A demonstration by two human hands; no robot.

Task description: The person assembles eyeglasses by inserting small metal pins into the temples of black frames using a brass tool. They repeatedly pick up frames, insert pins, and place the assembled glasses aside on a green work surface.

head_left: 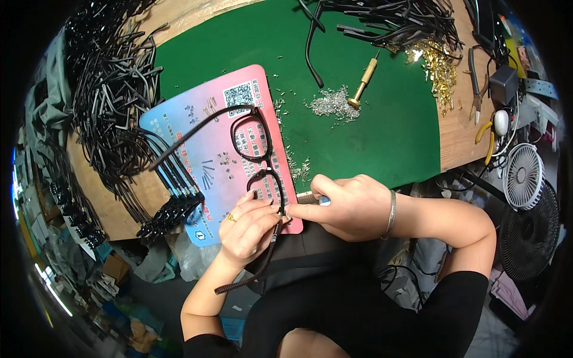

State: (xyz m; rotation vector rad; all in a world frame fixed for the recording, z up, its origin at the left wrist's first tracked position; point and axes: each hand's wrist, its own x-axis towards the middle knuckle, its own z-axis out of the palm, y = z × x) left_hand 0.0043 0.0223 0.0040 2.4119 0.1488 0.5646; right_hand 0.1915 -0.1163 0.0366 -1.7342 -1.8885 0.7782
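My left hand (246, 231) is closed on a dark eyeglass frame (267, 156), gripping it near one hinge. One temple of the frame reaches out over the mat to the far left; the other slants down past my wrist. At the held hinge, the index finger of my right hand (352, 206) touches the frame. Its other fingers are curled, and a small bluish end of something shows between them; the rest is hidden. Beneath the frame lies a pink and blue printed mat (179, 113) with a few tiny metal parts (225, 158) on it.
Small silver parts (334, 106) lie heaped on the green work surface (370, 143), with a brass screwdriver (364, 83) beside them. Gold parts (440, 74) and black temples (400, 24) are piled beyond. More temples (107, 101) crowd the left. Pliers (476, 83) and a fan (524, 177) are right.
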